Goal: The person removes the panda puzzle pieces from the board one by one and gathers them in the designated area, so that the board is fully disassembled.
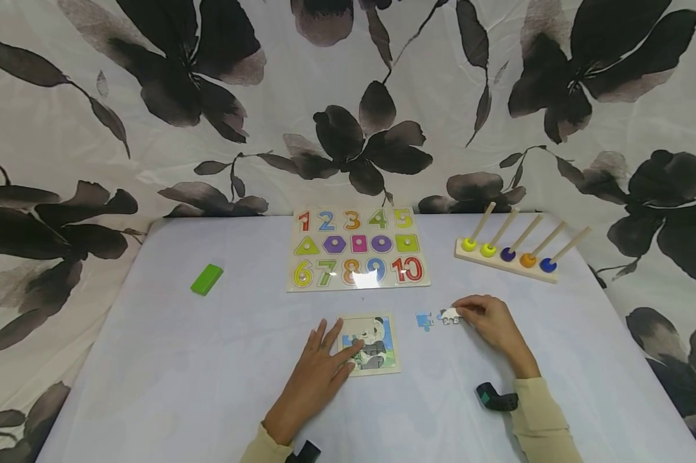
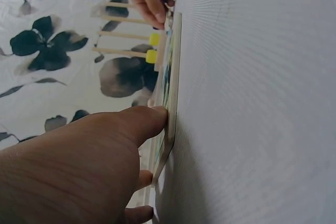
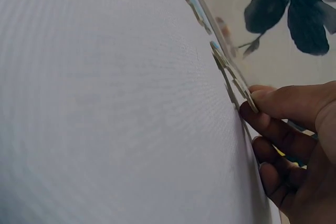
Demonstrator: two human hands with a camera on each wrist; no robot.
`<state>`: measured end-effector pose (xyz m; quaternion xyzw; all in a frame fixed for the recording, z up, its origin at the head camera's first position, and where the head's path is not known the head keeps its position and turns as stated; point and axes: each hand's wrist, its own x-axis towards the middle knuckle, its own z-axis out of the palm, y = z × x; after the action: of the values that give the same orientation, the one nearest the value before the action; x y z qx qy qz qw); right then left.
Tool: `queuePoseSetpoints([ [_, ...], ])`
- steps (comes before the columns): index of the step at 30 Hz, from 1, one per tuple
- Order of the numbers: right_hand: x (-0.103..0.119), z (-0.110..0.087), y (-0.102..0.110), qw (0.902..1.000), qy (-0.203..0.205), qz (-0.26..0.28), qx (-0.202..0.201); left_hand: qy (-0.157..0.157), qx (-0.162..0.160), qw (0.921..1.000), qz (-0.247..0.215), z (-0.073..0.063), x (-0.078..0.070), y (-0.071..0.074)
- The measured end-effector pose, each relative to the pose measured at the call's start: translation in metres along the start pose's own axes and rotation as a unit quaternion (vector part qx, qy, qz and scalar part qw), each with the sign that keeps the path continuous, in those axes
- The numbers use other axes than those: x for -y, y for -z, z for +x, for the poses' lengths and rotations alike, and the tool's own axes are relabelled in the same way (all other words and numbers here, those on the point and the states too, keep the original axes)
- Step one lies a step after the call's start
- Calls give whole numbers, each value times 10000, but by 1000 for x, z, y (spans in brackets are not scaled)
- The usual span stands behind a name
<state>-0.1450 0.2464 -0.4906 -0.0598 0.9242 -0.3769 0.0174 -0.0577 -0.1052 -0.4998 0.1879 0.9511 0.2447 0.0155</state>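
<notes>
A square panda jigsaw puzzle (image 1: 377, 370) lies in its wooden tray at the near middle of the table. My left hand (image 1: 318, 376) rests on its left part with fingers spread, hiding some of the picture. In the left wrist view, the thumb (image 2: 149, 121) touches the tray's edge. To the right, my right hand (image 1: 494, 326) pinches a white-and-black puzzle piece (image 1: 449, 316) between thumb and fingers. The right wrist view shows that piece (image 3: 231, 72) tilted, with a shadow under it. Just left of it lies a loose blue puzzle piece (image 1: 424, 321).
Behind the puzzle lies a number-and-shape board (image 1: 357, 289). A wooden peg stand (image 1: 507, 265) with coloured beads stands at the back right, and a green block (image 1: 207, 280) lies at the left. Floral cloth (image 1: 348, 77) hangs behind the table.
</notes>
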Motion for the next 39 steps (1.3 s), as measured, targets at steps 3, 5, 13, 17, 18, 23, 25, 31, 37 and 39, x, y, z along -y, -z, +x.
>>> queuePoseSetpoints([
  [3, 0, 0, -1, 10000, -13, -5, -5, -19, 6, 10000, 23, 0, 0, 0],
  [5, 0, 0, -1, 10000, -15, -12, -15, -34, -2, 10000, 21, 0, 0, 1],
  [13, -1, -1, -1, 10000, -25, -8, -32, -3, 7, 10000, 14, 0, -1, 1],
  [17, -1, -1, -1, 10000, -40, 3, -39, 29, 0, 10000, -11, 0, -2, 2],
  [18, -1, -1, -1, 10000, -41, 6, -42, 36, 5, 10000, -3, 0, -2, 2],
  [23, -1, -1, -1, 10000, -50, 8, -30, 30, 7, 10000, 40, 1, -1, 1],
  [25, -1, -1, 0, 10000, -55, 5, -39, 17, -2, 10000, 57, 1, -1, 1],
  [31, 0, -3, 0, 9999, -84, 0, -102, 18, 4, 10000, 45, 1, -1, 0],
  [37, 0, -3, -1, 9999, -65, -5, -152, 62, 49, 10000, 29, 1, -1, 0],
  [39, 0, -3, -1, 9999, -55, 19, -162, 63, 55, 10000, 36, 1, -1, 0],
])
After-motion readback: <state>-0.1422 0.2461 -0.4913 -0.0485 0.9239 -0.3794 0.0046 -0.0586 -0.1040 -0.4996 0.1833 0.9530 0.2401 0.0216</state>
